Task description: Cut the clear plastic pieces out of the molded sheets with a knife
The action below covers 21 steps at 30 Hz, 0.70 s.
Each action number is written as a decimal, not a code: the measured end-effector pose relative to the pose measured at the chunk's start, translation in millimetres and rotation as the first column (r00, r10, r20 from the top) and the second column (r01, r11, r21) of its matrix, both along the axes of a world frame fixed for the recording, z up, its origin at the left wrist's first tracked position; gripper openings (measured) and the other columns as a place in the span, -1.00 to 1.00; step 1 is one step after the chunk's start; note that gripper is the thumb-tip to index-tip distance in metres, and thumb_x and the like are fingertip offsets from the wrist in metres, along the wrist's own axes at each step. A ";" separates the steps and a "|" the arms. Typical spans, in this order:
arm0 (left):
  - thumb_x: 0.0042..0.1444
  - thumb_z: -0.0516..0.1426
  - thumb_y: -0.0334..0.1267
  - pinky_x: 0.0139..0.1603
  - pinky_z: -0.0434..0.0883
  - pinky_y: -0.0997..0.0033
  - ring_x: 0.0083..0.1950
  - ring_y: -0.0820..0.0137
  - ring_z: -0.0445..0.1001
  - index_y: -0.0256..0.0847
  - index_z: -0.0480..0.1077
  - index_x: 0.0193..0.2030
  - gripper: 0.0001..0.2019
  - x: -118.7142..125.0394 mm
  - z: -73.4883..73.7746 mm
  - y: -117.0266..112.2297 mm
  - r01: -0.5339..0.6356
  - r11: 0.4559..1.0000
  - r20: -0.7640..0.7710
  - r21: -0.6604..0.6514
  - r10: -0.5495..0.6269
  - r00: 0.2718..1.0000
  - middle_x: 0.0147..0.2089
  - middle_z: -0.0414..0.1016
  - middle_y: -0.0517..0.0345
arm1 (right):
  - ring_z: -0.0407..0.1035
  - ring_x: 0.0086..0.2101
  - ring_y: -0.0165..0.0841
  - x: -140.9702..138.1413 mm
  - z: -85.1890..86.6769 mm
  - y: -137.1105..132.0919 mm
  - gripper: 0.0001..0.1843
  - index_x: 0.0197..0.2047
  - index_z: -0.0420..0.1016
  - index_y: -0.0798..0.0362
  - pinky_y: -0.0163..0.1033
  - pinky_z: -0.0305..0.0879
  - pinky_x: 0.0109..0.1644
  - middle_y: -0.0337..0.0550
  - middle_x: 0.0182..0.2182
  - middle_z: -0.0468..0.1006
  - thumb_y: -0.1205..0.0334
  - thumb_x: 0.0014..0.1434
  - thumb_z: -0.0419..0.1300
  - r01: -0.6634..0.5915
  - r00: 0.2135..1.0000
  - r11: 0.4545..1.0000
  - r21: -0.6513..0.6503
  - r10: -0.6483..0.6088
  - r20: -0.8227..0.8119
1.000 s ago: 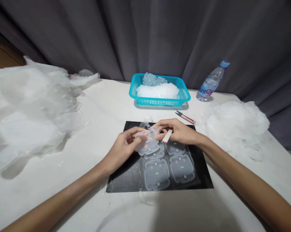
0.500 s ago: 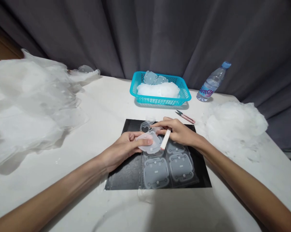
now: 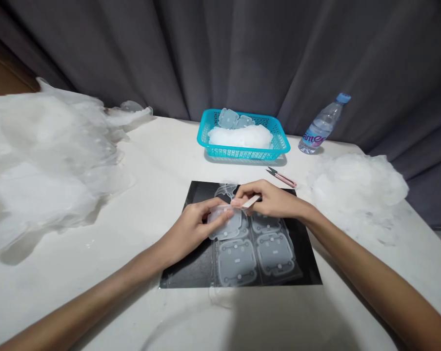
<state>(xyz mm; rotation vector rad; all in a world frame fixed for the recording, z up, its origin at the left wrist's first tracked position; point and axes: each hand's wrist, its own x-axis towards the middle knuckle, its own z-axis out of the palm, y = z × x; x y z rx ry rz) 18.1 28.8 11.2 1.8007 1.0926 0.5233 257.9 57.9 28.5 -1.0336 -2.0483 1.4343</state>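
A sheet of clear plastic moulded pieces point(image 3: 255, 253) lies on a black mat point(image 3: 191, 265) in the middle of the white table. My left hand point(image 3: 194, 226) is closed on one clear plastic piece point(image 3: 226, 224) at the sheet's top left, thumb and fingers pinching its upper edge. My right hand point(image 3: 271, 200) is closed on a small pale cutter point(image 3: 250, 202), whose tip points left at the top edge of that piece. The two hands almost touch above the mat.
A turquoise basket point(image 3: 281, 141) with clear pieces and white fluff stands behind the mat. Pink snips point(image 3: 281, 177) lie right of it, a water bottle point(image 3: 321, 126) farther right. Heaps of clear plastic film point(image 3: 48, 156) lie left, white fluff point(image 3: 357, 187) right. A grey curtain hangs behind.
My left hand has lowered the clear piece back toward the sheet. My right hand has turned the cutter from pointing down to pointing left at the piece's top edge.
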 end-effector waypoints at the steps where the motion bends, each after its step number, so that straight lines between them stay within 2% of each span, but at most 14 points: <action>1: 0.39 0.13 0.08 -0.35 0.17 0.45 -0.37 0.46 0.23 -0.17 0.55 -0.12 -0.65 -0.4 0.2 0.0 0.014 0.999 -0.038 0.035 -0.013 0.999 -0.36 0.38 0.30 | 0.35 -0.44 -0.42 -2.2 -2.3 0.0 -0.90 -0.30 0.58 0.13 -0.31 0.22 -0.30 -0.27 -0.50 0.51 0.33 0.23 0.23 0.009 1.000 1.000 -0.019 -0.009 -0.016; 4: 0.41 0.11 0.06 -0.37 0.17 0.46 -0.41 0.47 0.23 -0.18 0.54 -0.17 -0.64 -0.3 0.2 -0.4 0.054 0.991 -0.103 0.124 -0.041 0.994 -0.44 0.29 0.32 | 0.36 -0.42 -0.44 -4.3 -6.3 0.7 -0.88 -0.28 0.59 0.14 -0.32 0.21 -0.28 -0.25 -0.45 0.55 0.43 0.13 0.22 0.000 0.999 1.000 -0.031 -0.001 -0.053; 7: 0.46 0.05 0.00 -0.35 0.26 0.46 -0.40 0.44 0.35 -0.18 0.51 -0.12 -0.67 1.7 -3.4 -4.2 0.122 0.964 -0.134 0.236 -0.092 0.987 -0.39 0.40 0.28 | 0.35 -0.39 -0.43 -3.0 -9.3 2.3 -0.92 -0.32 0.57 0.11 -0.33 0.16 -0.28 -0.27 -0.41 0.56 0.41 0.10 0.24 -0.011 1.000 1.000 0.029 0.010 0.029; 9: 0.49 0.00 -0.07 -0.29 0.34 0.43 -0.35 0.40 0.45 -0.18 0.48 -0.13 -0.68 3.2 -7.8 -8.4 0.200 0.909 -0.163 0.366 -0.149 0.975 -0.29 0.49 0.19 | 0.35 -0.37 -0.41 -2.3 -12.5 4.6 -0.94 -0.35 0.54 0.09 -0.32 0.10 -0.28 -0.29 -0.42 0.54 0.40 0.13 0.25 0.078 0.981 0.985 0.155 -0.104 0.166; 11: 0.51 -0.03 -0.11 -0.24 0.40 0.40 -0.30 0.35 0.52 -0.18 0.45 -0.16 -0.68 4.2 -11.4 -11.9 0.253 0.843 -0.192 0.475 -0.182 0.965 -0.25 0.53 0.12 | 0.35 -0.36 -0.39 -1.4 -16.3 8.2 -0.93 -0.35 0.52 0.07 -0.30 0.04 -0.27 -0.29 -0.42 0.54 0.40 0.15 0.24 0.185 0.922 0.935 0.303 -0.271 0.276; 12: 0.51 -0.03 -0.11 -0.21 0.43 0.38 -0.27 0.33 0.54 -0.17 0.45 -0.16 -0.69 4.1 -12.4 -12.8 0.253 0.831 -0.193 0.495 -0.179 0.965 -0.24 0.55 0.10 | 0.34 -0.36 -0.38 -0.5 -18.0 10.3 -0.92 -0.33 0.51 0.06 -0.29 0.03 -0.27 -0.28 -0.41 0.54 0.41 0.17 0.23 0.203 0.899 0.915 0.347 -0.315 0.304; 13: 0.51 -0.02 -0.11 -0.18 0.45 0.38 -0.24 0.32 0.57 -0.17 0.46 -0.13 -0.70 3.8 -12.6 -13.0 0.237 0.839 -0.180 0.490 -0.168 0.969 -0.21 0.57 0.09 | 0.34 -0.36 -0.37 0.7 -19.3 12.5 -0.92 -0.31 0.50 0.05 -0.28 0.02 -0.27 -0.27 -0.40 0.55 0.40 0.19 0.21 0.202 0.891 0.906 0.372 -0.328 0.315; 16: 0.49 0.04 -0.08 -0.03 0.50 0.37 -0.12 0.29 0.62 -0.13 0.49 -0.01 -0.74 1.0 -10.5 -10.4 0.139 0.909 -0.106 0.394 -0.105 0.989 -0.07 0.64 0.09 | 0.39 -0.30 -0.32 6.4 -19.2 18.0 -0.90 -0.24 0.50 0.04 -0.27 0.09 -0.23 -0.21 -0.32 0.60 0.31 0.32 0.16 0.196 0.916 0.891 0.410 -0.315 0.247; 20: 0.46 0.08 -0.02 0.06 0.52 0.35 -0.09 0.27 0.64 -0.11 0.54 0.04 -0.71 -2.9 -8.7 -7.7 0.094 0.946 -0.048 0.309 -0.084 0.995 -0.03 0.68 0.11 | 0.42 -0.13 -0.25 16.2 -7.7 15.9 -0.81 -0.08 0.52 0.05 -0.19 0.21 -0.05 -0.06 -0.09 0.60 0.17 0.44 0.12 0.370 0.887 0.771 0.519 -0.459 0.050; 21: 0.46 0.09 -0.02 0.07 0.52 0.35 -0.08 0.27 0.65 -0.10 0.55 0.05 -0.70 -3.4 -8.8 -7.9 0.094 0.948 -0.039 0.303 -0.086 0.996 -0.02 0.68 0.11 | 0.41 -0.12 -0.25 18.3 -2.9 13.0 -0.80 -0.04 0.53 0.05 -0.19 0.22 -0.04 -0.05 -0.06 0.58 0.14 0.44 0.13 0.386 0.884 0.754 0.531 -0.467 0.021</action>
